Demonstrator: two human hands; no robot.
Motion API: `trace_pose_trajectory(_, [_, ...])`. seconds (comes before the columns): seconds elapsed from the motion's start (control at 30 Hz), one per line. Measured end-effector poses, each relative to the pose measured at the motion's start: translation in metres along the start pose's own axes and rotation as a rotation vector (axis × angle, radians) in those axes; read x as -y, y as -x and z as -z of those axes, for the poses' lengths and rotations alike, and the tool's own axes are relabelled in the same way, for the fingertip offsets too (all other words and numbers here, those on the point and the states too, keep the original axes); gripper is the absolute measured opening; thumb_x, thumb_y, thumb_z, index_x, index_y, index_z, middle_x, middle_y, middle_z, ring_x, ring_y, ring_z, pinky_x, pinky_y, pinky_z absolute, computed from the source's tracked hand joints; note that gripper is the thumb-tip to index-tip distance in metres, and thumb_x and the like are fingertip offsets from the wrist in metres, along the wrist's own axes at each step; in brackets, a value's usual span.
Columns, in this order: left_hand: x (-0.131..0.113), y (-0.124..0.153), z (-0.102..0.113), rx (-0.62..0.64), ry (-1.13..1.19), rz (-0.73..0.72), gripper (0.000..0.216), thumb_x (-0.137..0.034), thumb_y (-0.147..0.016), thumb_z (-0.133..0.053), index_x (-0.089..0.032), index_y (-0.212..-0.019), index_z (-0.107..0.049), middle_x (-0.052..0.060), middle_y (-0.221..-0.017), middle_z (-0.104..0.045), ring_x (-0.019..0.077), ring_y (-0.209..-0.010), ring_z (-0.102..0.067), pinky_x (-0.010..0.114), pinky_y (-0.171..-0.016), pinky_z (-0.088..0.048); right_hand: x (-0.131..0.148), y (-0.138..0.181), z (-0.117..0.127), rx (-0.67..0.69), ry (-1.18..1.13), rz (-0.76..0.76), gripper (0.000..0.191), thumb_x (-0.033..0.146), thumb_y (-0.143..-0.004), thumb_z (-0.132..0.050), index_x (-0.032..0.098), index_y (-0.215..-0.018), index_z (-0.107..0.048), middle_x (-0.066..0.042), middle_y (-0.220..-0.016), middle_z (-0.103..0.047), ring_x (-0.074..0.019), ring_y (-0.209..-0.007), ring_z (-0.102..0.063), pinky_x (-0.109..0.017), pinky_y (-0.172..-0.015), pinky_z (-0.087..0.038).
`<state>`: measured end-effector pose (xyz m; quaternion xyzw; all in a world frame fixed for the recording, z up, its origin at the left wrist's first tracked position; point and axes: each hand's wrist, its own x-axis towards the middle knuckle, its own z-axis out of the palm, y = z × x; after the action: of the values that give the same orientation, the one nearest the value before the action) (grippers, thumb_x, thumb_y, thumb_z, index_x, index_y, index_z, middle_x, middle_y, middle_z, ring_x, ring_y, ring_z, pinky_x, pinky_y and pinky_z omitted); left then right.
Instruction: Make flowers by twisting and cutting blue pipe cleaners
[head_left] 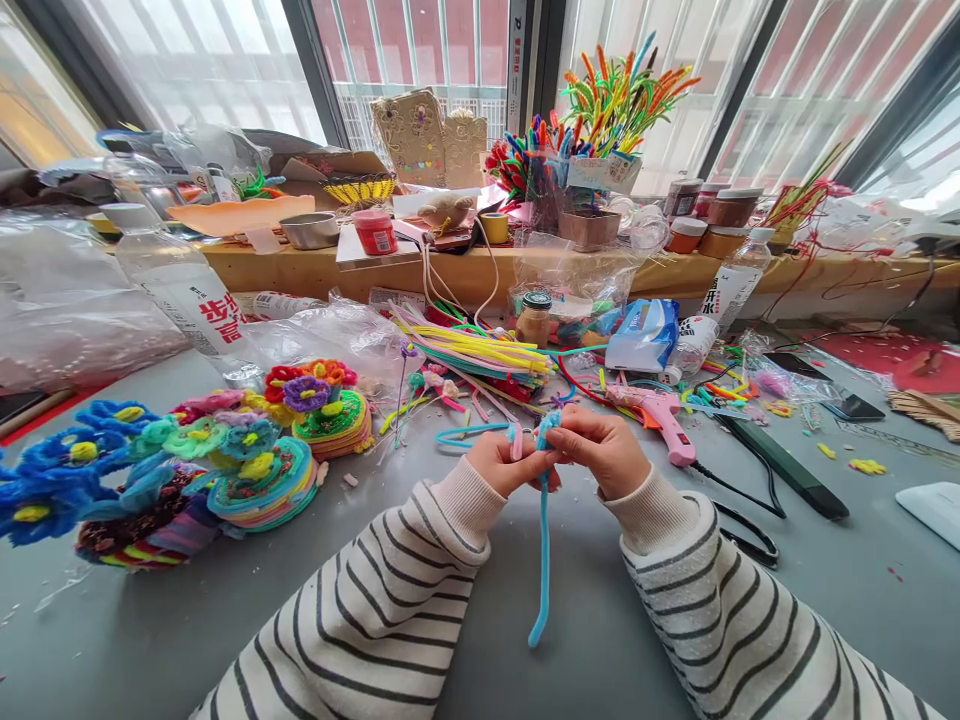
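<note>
My left hand [504,463] and my right hand [600,448] meet above the grey table [420,560], fingers pinched together. Both grip a light blue pipe cleaner [541,540] whose long tail hangs down towards me and curls at the end. A pink pipe cleaner piece [515,440] sticks up at my left fingers, and a blue loop [469,434] trails off to the left on the table. Both arms wear striped sleeves.
Finished pipe-cleaner flowers and coiled discs [247,450] lie at the left. A bundle of coloured pipe cleaners [480,355] sits behind my hands. A pink glue gun [664,415] with a black cord lies at the right. A water bottle [187,290] and cluttered shelf [465,270] stand behind.
</note>
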<state>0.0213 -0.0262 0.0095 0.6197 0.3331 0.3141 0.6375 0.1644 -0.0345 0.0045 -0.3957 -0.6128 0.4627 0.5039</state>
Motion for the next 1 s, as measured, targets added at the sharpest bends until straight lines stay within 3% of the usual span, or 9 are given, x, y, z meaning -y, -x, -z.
trace_pose_trajectory(0.27, [0.002,0.0,-0.004,0.059,0.221,0.039,0.032,-0.04,-0.057,-0.057,-0.008,-0.063,-0.057,0.004,-0.057,-0.059,0.0132,-0.057,-0.056,0.026,-0.06,-0.045,0.005,0.004,-0.009,-0.156,0.082,0.104,0.015,0.023,-0.065,-0.057,0.015,-0.053,-0.053,0.003,-0.057,-0.039,-0.007,-0.054,-0.039,-0.021,-0.051,-0.034])
trace_pose_trajectory(0.47, [0.006,-0.004,-0.004,0.031,0.276,0.034,0.037,-0.047,-0.057,-0.054,-0.011,-0.061,-0.052,-0.005,-0.036,-0.044,0.0072,-0.034,-0.046,0.02,-0.04,-0.039,0.006,-0.001,-0.002,-0.096,0.189,0.076,0.024,0.03,-0.068,-0.052,0.015,-0.05,-0.054,0.002,-0.055,-0.043,-0.0083,-0.055,-0.042,-0.022,-0.055,-0.036])
trace_pose_trajectory(0.6, [0.008,-0.009,0.008,0.051,0.279,0.075,0.036,-0.046,-0.056,-0.056,-0.01,-0.057,-0.051,-0.007,-0.032,-0.039,0.006,-0.029,-0.042,0.021,-0.038,-0.039,0.018,0.005,0.026,-0.103,0.339,-0.041,0.032,0.042,-0.071,-0.042,0.014,-0.076,-0.059,-0.002,-0.063,-0.054,-0.0109,-0.056,-0.048,-0.023,-0.05,-0.039])
trace_pose_trajectory(0.7, [0.006,-0.01,0.014,0.085,0.28,0.111,0.038,-0.046,-0.054,-0.057,-0.009,-0.062,-0.052,-0.005,-0.035,-0.045,0.0075,-0.032,-0.046,0.021,-0.039,-0.04,0.024,0.027,0.06,-0.101,0.652,-0.177,0.034,0.045,-0.067,-0.045,0.015,-0.078,-0.059,-0.006,-0.073,-0.06,-0.0154,-0.063,-0.053,-0.025,-0.054,-0.043])
trace_pose_trajectory(0.8, [0.006,-0.01,0.015,0.123,0.272,0.151,0.041,-0.045,-0.054,-0.058,-0.009,-0.072,-0.053,-0.004,-0.038,-0.049,0.0083,-0.034,-0.048,0.021,-0.038,-0.04,0.02,0.059,0.093,0.032,0.93,-0.321,0.031,0.043,-0.064,-0.049,0.018,-0.08,-0.059,-0.007,-0.081,-0.06,-0.0187,-0.072,-0.055,-0.029,-0.063,-0.045])
trace_pose_trajectory(0.9, [0.007,-0.011,0.013,0.13,0.278,0.168,0.04,-0.046,-0.053,-0.058,-0.01,-0.069,-0.051,-0.007,-0.034,-0.042,0.0062,-0.03,-0.043,0.02,-0.037,-0.039,0.009,0.088,0.116,0.114,1.1,-0.326,0.029,0.038,-0.063,-0.05,0.018,-0.083,-0.057,-0.008,-0.086,-0.059,-0.0206,-0.076,-0.055,-0.033,-0.068,-0.045])
trace_pose_trajectory(1.0, [0.009,-0.011,0.013,0.109,0.261,0.165,0.037,-0.047,-0.054,-0.056,-0.011,-0.062,-0.05,-0.009,-0.03,-0.036,0.0048,-0.027,-0.039,0.02,-0.036,-0.039,0.003,0.107,0.125,0.143,1.12,-0.27,0.033,0.033,-0.067,-0.045,0.018,-0.097,-0.05,-0.008,-0.097,-0.053,-0.0198,-0.083,-0.053,-0.031,-0.07,-0.046])
